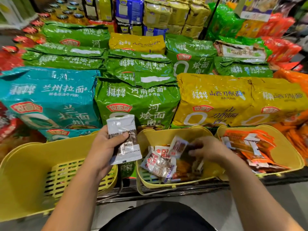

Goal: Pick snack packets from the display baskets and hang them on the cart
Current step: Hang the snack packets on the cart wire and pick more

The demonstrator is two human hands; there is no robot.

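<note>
My left hand (pixel 106 147) grips a small stack of white and brown snack packets (pixel 123 139) above the gap between the left yellow basket (pixel 25 167) and the middle yellow basket (pixel 150 135). My right hand (pixel 208 149) reaches into the middle basket, and its fingers pinch a white and red snack packet (pixel 179 145). More loose packets (pixel 160 162) lie in that basket. The cart is not in view.
A third yellow basket (pixel 283 147) at the right holds orange packets (pixel 253 147). Behind the baskets stand large noodle bags: teal (pixel 48 97), green (pixel 138 100) and yellow (pixel 216 99). More bags and jars fill the shelves further back. Grey floor lies below.
</note>
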